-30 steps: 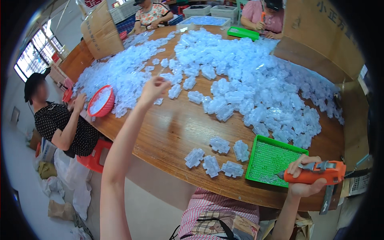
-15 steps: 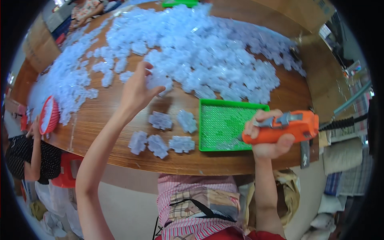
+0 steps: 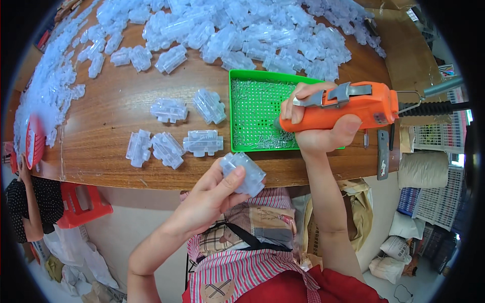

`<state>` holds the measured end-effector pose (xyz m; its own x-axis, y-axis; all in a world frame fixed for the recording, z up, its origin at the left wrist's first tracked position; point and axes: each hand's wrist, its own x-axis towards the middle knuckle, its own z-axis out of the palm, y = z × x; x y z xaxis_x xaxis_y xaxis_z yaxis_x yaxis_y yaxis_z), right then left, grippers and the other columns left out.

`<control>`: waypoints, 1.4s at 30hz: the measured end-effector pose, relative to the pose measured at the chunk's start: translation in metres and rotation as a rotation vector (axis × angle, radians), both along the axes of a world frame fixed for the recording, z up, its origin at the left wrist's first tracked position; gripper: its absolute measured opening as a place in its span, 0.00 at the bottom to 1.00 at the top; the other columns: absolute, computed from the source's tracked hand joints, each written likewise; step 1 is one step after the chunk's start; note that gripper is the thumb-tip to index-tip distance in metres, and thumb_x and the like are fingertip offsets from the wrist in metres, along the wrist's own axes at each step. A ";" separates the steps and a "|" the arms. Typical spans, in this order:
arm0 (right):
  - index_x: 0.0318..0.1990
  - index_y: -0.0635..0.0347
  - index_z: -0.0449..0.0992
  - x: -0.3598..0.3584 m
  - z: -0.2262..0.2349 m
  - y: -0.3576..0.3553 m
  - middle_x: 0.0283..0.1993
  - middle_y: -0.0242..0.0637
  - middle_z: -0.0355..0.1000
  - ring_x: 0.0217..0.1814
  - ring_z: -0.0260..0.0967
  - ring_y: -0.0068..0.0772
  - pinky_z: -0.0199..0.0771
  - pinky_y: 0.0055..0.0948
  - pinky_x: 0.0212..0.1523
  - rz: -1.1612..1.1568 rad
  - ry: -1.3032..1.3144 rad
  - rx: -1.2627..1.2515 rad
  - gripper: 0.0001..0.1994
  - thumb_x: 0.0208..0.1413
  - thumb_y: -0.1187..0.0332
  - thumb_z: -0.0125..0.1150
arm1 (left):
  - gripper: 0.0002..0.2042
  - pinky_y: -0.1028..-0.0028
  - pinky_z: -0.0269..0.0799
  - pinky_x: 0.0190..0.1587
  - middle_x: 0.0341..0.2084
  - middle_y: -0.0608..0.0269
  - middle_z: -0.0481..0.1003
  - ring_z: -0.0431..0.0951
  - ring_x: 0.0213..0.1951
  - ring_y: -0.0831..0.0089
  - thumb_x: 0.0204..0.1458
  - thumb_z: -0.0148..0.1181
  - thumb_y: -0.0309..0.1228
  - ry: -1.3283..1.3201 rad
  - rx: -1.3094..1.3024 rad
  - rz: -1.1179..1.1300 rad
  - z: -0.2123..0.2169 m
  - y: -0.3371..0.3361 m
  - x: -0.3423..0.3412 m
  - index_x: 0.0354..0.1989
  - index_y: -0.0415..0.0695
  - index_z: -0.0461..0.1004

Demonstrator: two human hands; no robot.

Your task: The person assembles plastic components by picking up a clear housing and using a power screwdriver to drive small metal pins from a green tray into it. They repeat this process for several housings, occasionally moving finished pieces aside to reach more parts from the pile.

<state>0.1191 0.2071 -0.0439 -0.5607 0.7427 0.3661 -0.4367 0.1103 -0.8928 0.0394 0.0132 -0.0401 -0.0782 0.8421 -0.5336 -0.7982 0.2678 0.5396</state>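
Our left fingers (image 3: 234,178) pinched a clear plastic part (image 3: 251,174) above the bench's (image 3: 121,101) near edge, right fingers (image 3: 297,105) wrapped an orange driver (image 3: 361,106), and a loose pinch could've dropped the part off that edge.

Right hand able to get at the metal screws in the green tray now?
Probably yes: the right hand holds the orange driver over the green tray, whose open top leaves many metal screws uncovered. Its grip is full, so likely via the driver.
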 end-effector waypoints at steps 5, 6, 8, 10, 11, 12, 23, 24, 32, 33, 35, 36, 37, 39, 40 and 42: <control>0.33 0.65 0.68 0.000 -0.003 0.000 0.16 0.35 0.62 0.18 0.57 0.27 0.61 0.27 0.20 0.004 -0.015 0.008 0.45 0.42 0.21 0.40 | 0.17 0.76 0.75 0.49 0.50 0.54 0.71 0.74 0.51 0.69 0.63 0.46 0.35 -0.107 0.004 0.037 -0.012 0.006 0.011 0.57 0.42 0.60; 0.33 0.64 0.68 0.000 -0.003 0.001 0.16 0.35 0.62 0.18 0.57 0.27 0.61 0.27 0.20 0.007 -0.017 0.011 0.45 0.42 0.21 0.40 | 0.18 0.76 0.75 0.49 0.50 0.54 0.71 0.74 0.50 0.70 0.63 0.46 0.35 -0.108 0.009 0.061 -0.014 0.006 0.012 0.58 0.42 0.60; 0.33 0.64 0.68 0.001 -0.002 0.000 0.16 0.35 0.61 0.18 0.57 0.27 0.61 0.27 0.20 0.011 -0.028 0.009 0.45 0.41 0.21 0.40 | 0.18 0.75 0.75 0.50 0.50 0.55 0.71 0.75 0.50 0.70 0.63 0.46 0.35 -0.110 0.016 0.087 -0.018 0.008 0.014 0.58 0.41 0.59; 0.33 0.64 0.68 0.000 -0.002 0.000 0.16 0.35 0.61 0.18 0.57 0.27 0.61 0.27 0.20 0.015 -0.036 0.006 0.45 0.41 0.20 0.40 | 0.19 0.73 0.75 0.50 0.49 0.56 0.71 0.74 0.50 0.71 0.63 0.46 0.36 -0.070 0.027 0.112 -0.023 0.007 0.016 0.58 0.41 0.58; 0.33 0.64 0.68 -0.001 -0.002 0.000 0.16 0.35 0.61 0.18 0.56 0.27 0.61 0.27 0.20 0.016 -0.031 0.012 0.45 0.41 0.20 0.40 | 0.19 0.73 0.75 0.50 0.49 0.56 0.71 0.74 0.50 0.71 0.63 0.46 0.36 -0.070 0.028 0.116 -0.025 0.007 0.018 0.58 0.41 0.58; 0.34 0.64 0.69 -0.001 -0.002 0.000 0.16 0.35 0.61 0.18 0.56 0.26 0.60 0.26 0.20 0.018 -0.027 0.019 0.45 0.41 0.20 0.40 | 0.18 0.72 0.75 0.50 0.49 0.56 0.71 0.75 0.49 0.71 0.62 0.48 0.36 0.021 0.045 0.134 -0.028 0.008 0.020 0.56 0.41 0.58; 0.40 0.70 0.68 0.019 0.039 0.002 0.22 0.39 0.65 0.24 0.64 0.30 0.67 0.28 0.22 0.295 0.259 0.135 0.48 0.40 0.22 0.45 | 0.20 0.75 0.75 0.46 0.43 0.55 0.72 0.77 0.43 0.72 0.57 0.58 0.32 0.147 0.122 0.264 -0.037 0.017 0.034 0.51 0.37 0.57; 0.41 0.69 0.68 0.021 0.047 0.000 0.22 0.38 0.65 0.24 0.64 0.31 0.68 0.28 0.23 0.280 0.276 0.180 0.49 0.39 0.20 0.43 | 0.20 0.75 0.75 0.46 0.43 0.55 0.72 0.77 0.43 0.72 0.57 0.58 0.32 0.147 0.128 0.266 -0.032 0.017 0.033 0.51 0.37 0.57; 0.37 0.64 0.70 0.023 0.059 -0.011 0.15 0.32 0.62 0.20 0.59 0.26 0.65 0.23 0.18 0.184 0.255 0.152 0.44 0.44 0.22 0.40 | 0.18 0.77 0.74 0.33 0.43 0.57 0.71 0.75 0.38 0.73 0.62 0.48 0.39 -0.221 0.103 0.190 -0.016 0.001 0.022 0.57 0.46 0.60; 0.36 0.64 0.70 0.023 0.060 -0.014 0.15 0.32 0.62 0.20 0.59 0.26 0.63 0.23 0.17 0.168 0.260 0.162 0.43 0.44 0.23 0.41 | 0.18 0.78 0.71 0.31 0.41 0.57 0.70 0.73 0.34 0.75 0.63 0.45 0.40 -0.370 0.144 0.184 -0.016 0.002 0.022 0.57 0.46 0.60; 0.38 0.63 0.69 0.027 0.064 -0.020 0.16 0.32 0.63 0.21 0.59 0.26 0.63 0.22 0.18 0.166 0.269 0.180 0.42 0.45 0.24 0.42 | 0.17 0.79 0.62 0.27 0.33 0.59 0.67 0.64 0.25 0.79 0.64 0.39 0.42 -0.736 0.151 0.109 -0.020 0.004 0.019 0.53 0.43 0.62; 0.39 0.63 0.69 0.028 0.067 -0.023 0.17 0.32 0.64 0.24 0.60 0.26 0.63 0.21 0.20 0.204 0.290 0.178 0.41 0.47 0.26 0.43 | 0.17 0.79 0.62 0.27 0.33 0.59 0.67 0.64 0.25 0.79 0.64 0.39 0.42 -0.734 0.157 0.116 -0.028 0.007 0.018 0.53 0.43 0.62; 0.39 0.63 0.68 0.029 0.069 -0.026 0.18 0.32 0.64 0.24 0.61 0.26 0.64 0.21 0.21 0.223 0.302 0.186 0.40 0.47 0.26 0.43 | 0.16 0.80 0.63 0.27 0.32 0.60 0.68 0.64 0.24 0.79 0.63 0.40 0.40 -0.958 0.199 0.103 -0.037 0.009 0.018 0.50 0.41 0.63; 0.39 0.63 0.68 0.032 0.071 -0.032 0.19 0.32 0.65 0.25 0.62 0.27 0.65 0.22 0.22 0.245 0.305 0.206 0.38 0.48 0.28 0.45 | 0.14 0.80 0.61 0.25 0.29 0.62 0.66 0.61 0.22 0.80 0.63 0.39 0.38 -1.261 0.213 0.111 -0.047 0.016 0.017 0.45 0.39 0.64; 0.39 0.63 0.68 0.032 0.072 -0.037 0.20 0.33 0.65 0.26 0.62 0.28 0.66 0.24 0.22 0.259 0.298 0.195 0.38 0.48 0.28 0.46 | 0.14 0.80 0.61 0.25 0.29 0.62 0.66 0.61 0.22 0.80 0.63 0.39 0.38 -1.263 0.219 0.113 -0.049 0.018 0.016 0.45 0.39 0.64; 0.39 0.63 0.67 0.033 0.071 -0.045 0.21 0.35 0.66 0.27 0.65 0.30 0.69 0.27 0.23 0.283 0.272 0.193 0.37 0.48 0.29 0.49 | 0.13 0.80 0.60 0.26 0.29 0.64 0.65 0.62 0.23 0.80 0.62 0.40 0.37 -1.405 0.211 0.126 -0.052 0.024 0.015 0.42 0.37 0.63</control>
<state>0.1521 0.1625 0.0273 -0.5965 0.4772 0.6453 -0.6899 0.1060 -0.7161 0.0539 0.0369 -0.0925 0.3228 0.9415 -0.0971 -0.7064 0.1713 -0.6868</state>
